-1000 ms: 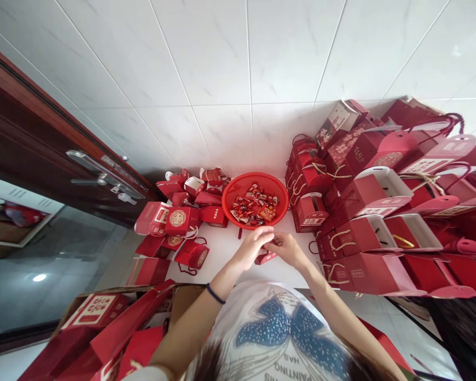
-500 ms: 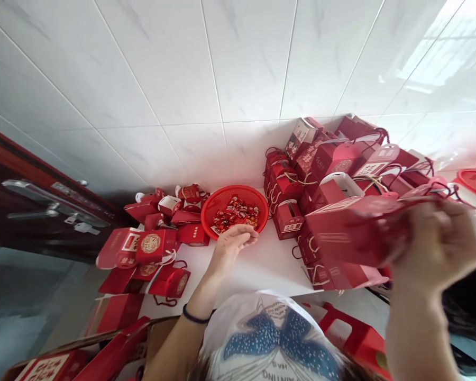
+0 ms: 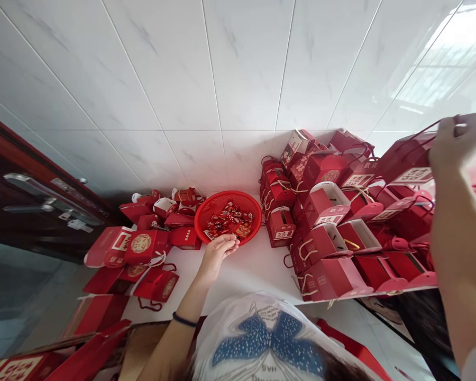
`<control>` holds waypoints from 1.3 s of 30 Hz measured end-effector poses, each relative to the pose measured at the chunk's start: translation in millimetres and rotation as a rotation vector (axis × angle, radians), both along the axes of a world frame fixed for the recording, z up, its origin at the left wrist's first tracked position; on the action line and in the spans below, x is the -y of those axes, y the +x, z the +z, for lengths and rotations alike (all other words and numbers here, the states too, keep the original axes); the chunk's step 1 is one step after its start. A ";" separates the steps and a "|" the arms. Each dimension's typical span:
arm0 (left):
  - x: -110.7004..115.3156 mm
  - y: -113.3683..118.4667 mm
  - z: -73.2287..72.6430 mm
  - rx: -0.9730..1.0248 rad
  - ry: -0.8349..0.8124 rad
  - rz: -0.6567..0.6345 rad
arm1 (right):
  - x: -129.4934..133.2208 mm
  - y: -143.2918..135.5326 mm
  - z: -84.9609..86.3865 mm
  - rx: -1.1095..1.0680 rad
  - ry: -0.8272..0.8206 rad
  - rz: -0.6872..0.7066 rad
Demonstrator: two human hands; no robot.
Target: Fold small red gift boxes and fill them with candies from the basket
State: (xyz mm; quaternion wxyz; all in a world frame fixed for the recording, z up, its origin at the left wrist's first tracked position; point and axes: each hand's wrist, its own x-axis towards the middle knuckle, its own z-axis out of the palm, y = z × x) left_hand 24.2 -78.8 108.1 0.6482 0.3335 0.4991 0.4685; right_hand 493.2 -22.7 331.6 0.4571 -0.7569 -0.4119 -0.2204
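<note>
My right hand (image 3: pixel 460 138) is raised at the far right, its fingers closed around the cord handle of a red gift box (image 3: pixel 410 161). That box hangs above the back of a large pile of similar red gift boxes (image 3: pixel 337 251). My left hand (image 3: pixel 218 255) is at the front rim of a round red plastic basket (image 3: pixel 202 214). Its fingers are loosely extended, slightly curled, and no object shows in them. Small red-wrapped candies (image 3: pixel 232 219) lie inside the basket.
A smaller group of red boxes (image 3: pixel 145 248) sits at the left of the white table (image 3: pixel 254 267). A cardboard carton (image 3: pixel 146 344) with red boxes stands at my lower left. To the left is a dark door (image 3: pixel 19 211) with a metal handle; a tiled wall (image 3: pixel 182 79) rises behind.
My right hand has lifted the gift box up and back, away from the front of the right pile. My left hand has shifted slightly left along the basket's front. The view has moved a little.
</note>
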 end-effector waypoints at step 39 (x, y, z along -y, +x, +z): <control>-5.0 22.2 -19.4 -0.107 -0.047 -0.014 | -58.5 0.5 -31.0 -0.217 -0.339 -0.011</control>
